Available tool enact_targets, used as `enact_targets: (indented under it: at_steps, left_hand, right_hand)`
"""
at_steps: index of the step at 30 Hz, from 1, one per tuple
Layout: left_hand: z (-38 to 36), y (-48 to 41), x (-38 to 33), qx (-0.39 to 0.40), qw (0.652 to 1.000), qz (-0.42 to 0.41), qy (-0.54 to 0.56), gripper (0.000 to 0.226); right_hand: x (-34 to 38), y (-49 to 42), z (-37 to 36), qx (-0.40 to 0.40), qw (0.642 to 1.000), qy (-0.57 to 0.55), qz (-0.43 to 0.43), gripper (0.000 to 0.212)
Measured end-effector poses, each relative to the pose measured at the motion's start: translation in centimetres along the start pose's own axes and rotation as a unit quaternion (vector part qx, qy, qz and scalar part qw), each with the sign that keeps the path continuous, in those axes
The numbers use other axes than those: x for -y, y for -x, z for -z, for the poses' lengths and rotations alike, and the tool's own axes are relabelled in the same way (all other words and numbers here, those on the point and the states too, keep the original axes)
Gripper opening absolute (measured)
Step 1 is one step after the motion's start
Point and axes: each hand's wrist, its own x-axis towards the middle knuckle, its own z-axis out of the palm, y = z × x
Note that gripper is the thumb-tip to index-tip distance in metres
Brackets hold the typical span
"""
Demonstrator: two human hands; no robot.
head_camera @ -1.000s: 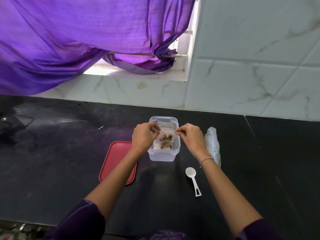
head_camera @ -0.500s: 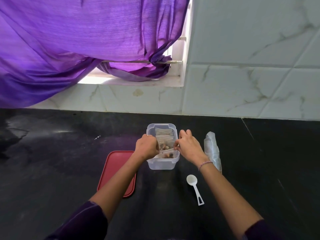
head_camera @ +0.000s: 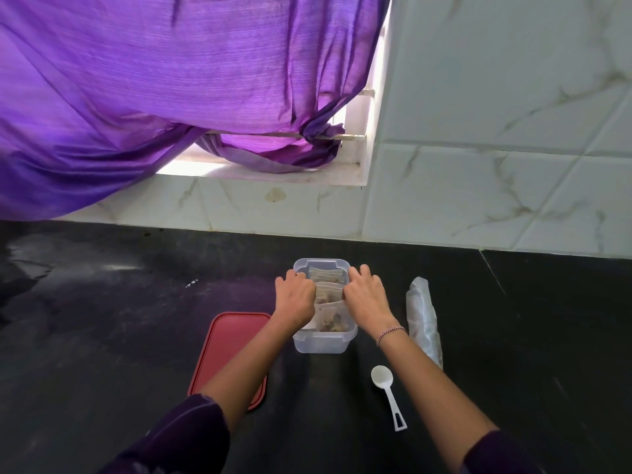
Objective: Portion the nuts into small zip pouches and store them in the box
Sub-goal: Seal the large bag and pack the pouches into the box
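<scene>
Left hand [head_camera: 295,296] and right hand [head_camera: 366,295], both curled on a zip pouch [head_camera: 328,291] in the box [head_camera: 321,344]; black counter [head_camera: 119,336], tiled wall [head_camera: 496,183].

At lower centre of the frame, a zip pouch [head_camera: 328,292] inside the clear box [head_camera: 321,345] is gripped at its edges by the left hand [head_camera: 294,297] and right hand [head_camera: 367,295]. A red lid [head_camera: 232,343] is laid lower left; a white spoon [head_camera: 382,375], lower right.
</scene>
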Motion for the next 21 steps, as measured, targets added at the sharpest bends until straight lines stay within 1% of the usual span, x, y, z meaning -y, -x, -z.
enact_targets:
  at_steps: [3, 5, 8, 10, 12, 17, 19, 21]
  left_hand:
    - [-0.1, 0.1, 0.4, -0.023, 1.0, 0.005, 0.02, 0.021]
    - [0.0, 0.5, 0.4, -0.047, 0.998, 0.012, 0.048, 0.023]
    - [0.5, 1.7, 0.7, -0.08, 0.993, 0.027, 0.084, 0.027]
    - [1.0, 2.8, 1.4, -0.096, 0.99, 0.04, 0.098, 0.032]
    - [1.3, 4.0, 2.3, -0.101, 0.988, 0.056, 0.102, 0.036]
    - [1.0, 7.1, 5.4, -0.11, 0.98, 0.116, 0.114, 0.041]
    - [0.4, 8.3, 6.7, -0.099, 0.98, 0.136, 0.109, 0.045]
    - [-0.4, 9.5, 7.8, -0.085, 0.981, 0.15, 0.094, 0.05]
  right_hand:
    - [-0.1, 0.5, -0.3, -0.028, 0.999, -0.038, -0.015, 0.028]
    - [0.2, 1.0, -0.2, -0.058, 0.994, -0.085, -0.028, 0.027]
    - [1.3, 1.7, -0.1, -0.118, 0.978, -0.167, -0.05, 0.025]
    - [2.6, 2.2, 0.0, -0.137, 0.965, -0.219, -0.049, 0.029]
    - [4.2, 2.6, 0.3, -0.139, 0.957, -0.254, -0.034, 0.034]
    - [9.0, 3.9, 0.6, -0.138, 0.944, -0.298, 0.027, 0.045]
    - [10.8, 4.5, 0.6, -0.141, 0.944, -0.294, 0.05, 0.045]
    - [12.6, 4.9, 0.4, -0.149, 0.95, -0.267, 0.062, 0.046]
